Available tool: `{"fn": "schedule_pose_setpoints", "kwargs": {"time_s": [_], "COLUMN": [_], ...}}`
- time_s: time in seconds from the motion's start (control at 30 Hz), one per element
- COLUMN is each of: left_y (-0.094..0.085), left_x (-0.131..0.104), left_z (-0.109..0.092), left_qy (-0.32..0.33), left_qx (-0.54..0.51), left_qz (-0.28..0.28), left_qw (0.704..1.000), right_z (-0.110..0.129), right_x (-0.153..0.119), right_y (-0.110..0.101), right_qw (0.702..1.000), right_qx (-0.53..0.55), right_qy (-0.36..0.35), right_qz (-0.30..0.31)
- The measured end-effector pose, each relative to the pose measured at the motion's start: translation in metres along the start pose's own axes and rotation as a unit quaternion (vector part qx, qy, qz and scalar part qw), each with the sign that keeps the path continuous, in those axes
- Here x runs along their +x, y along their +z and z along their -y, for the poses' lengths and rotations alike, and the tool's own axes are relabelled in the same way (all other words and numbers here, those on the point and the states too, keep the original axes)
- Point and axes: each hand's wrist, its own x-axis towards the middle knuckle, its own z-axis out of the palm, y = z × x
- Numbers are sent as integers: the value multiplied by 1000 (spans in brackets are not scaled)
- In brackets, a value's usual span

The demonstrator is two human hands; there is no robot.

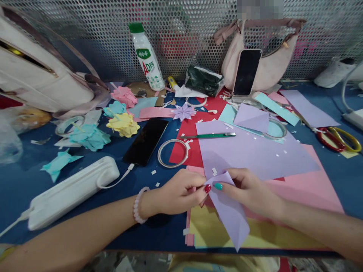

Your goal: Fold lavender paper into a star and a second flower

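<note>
My left hand and my right hand meet near the front edge of the blue table. Together they pinch the top of a folded piece of lilac paper, thumbs touching at its upper edge. The piece hangs down over a stack of pink and yellow sheets. Just behind my hands lies a large lilac sheet on red paper. A green craft knife rests on that sheet's far edge.
A tape roll, a black phone and a white power bank lie to the left. Paper flowers sit further left. Scissors lie right. A bottle, a propped phone and bags stand against the mesh wall.
</note>
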Motion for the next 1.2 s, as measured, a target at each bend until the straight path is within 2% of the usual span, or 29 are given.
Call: {"fn": "schedule_pose_setpoints", "kwargs": {"time_s": [0.27,0.7,0.9,1.0,1.2], "left_y": [0,1,2,4,10], "left_x": [0,1,1,2,3], "left_z": [-1,-2,-2,-2,-1], "left_qy": [-4,-5,-5,1,19], "left_qx": [-20,-31,-19,-5,72], "left_qz": [3,2,-15,-22,-76], "left_qw": [1000,1000,1000,1000,994], "right_z": [-3,-1,1,3,5], "right_x": [-1,-2,-3,-2,1], "right_y": [1,0,-2,-2,-1], "right_qw": [999,1000,996,995,986], "right_qx": [21,4,-33,-38,-107], "right_qy": [22,16,2,-15,-47], "right_qz": [-13,-16,-78,-88,-122]}}
